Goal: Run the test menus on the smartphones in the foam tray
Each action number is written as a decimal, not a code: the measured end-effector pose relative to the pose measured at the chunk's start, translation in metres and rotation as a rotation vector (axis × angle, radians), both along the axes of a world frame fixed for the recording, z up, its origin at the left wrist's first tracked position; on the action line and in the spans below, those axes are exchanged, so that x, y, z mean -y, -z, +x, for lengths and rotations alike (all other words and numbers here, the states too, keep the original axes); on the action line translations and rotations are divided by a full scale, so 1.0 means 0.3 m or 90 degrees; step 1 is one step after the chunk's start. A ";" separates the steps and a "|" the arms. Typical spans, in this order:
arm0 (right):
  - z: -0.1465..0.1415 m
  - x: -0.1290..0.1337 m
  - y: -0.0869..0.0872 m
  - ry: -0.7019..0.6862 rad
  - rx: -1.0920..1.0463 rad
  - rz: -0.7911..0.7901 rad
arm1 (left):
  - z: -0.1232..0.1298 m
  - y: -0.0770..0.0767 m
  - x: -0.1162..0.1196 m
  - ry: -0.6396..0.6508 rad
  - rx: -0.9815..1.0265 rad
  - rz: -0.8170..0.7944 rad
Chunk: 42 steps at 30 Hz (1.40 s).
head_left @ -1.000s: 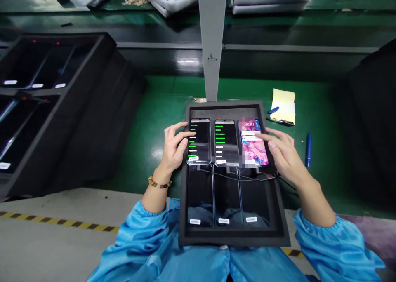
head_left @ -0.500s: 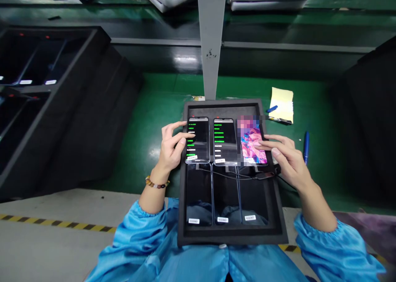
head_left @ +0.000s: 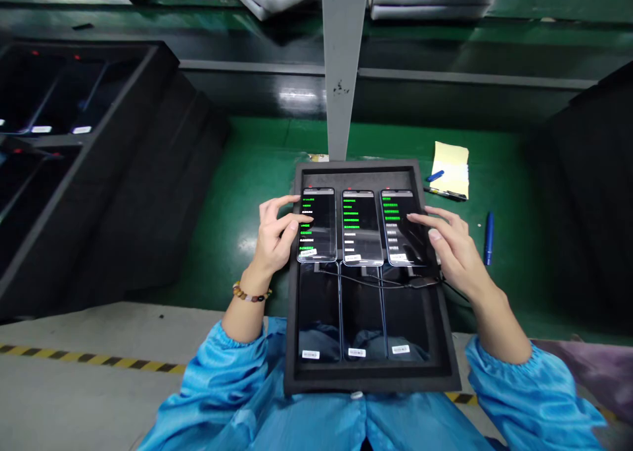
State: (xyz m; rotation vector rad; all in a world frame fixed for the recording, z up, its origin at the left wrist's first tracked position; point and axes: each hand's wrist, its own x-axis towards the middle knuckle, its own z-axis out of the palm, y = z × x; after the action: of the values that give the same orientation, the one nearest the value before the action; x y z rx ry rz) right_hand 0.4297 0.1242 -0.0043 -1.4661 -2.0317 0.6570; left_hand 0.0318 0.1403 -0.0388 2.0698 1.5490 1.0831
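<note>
A black foam tray holds phones in two rows. Lit with green and white text lines are the upper left phone, the upper middle phone and the upper right phone. Dark screens fill the lower row, with a black cable lying across its top. My left hand rests at the tray's left edge, fingers apart, index finger over the upper left phone. My right hand has its fingers spread, one fingertip at the upper right phone's screen. Neither hand grasps anything.
Stacked black trays with phones stand at the left, and a dark stack at the right. A yellow notepad with pens and a blue marker lie right of the tray. A grey post rises behind it.
The upper right phone's screen has gone from a pink picture to green and white text lines. My right hand has shifted slightly left and up. My left hand is nearly unmoved.
</note>
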 end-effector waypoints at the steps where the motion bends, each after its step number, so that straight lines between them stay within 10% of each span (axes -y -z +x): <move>1: 0.000 -0.001 0.002 -0.012 0.002 0.000 | 0.000 0.001 -0.001 0.003 0.000 0.000; 10: -0.010 -0.032 -0.010 0.012 0.038 -0.030 | 0.001 0.004 -0.007 -0.007 0.005 -0.029; 18: -0.166 -0.070 -0.083 -0.224 0.055 -0.063 | 0.003 -0.005 -0.003 0.002 -0.002 -0.020; 42: -0.194 -0.109 -0.051 -0.202 0.091 -0.057 | -0.007 0.001 0.001 0.006 -0.021 -0.030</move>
State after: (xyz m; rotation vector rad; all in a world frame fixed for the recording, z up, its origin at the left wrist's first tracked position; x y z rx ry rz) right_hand 0.3716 0.1570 0.0111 -1.2808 -2.4034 0.7984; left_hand 0.0298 0.1401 -0.0389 2.0708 1.5641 1.0044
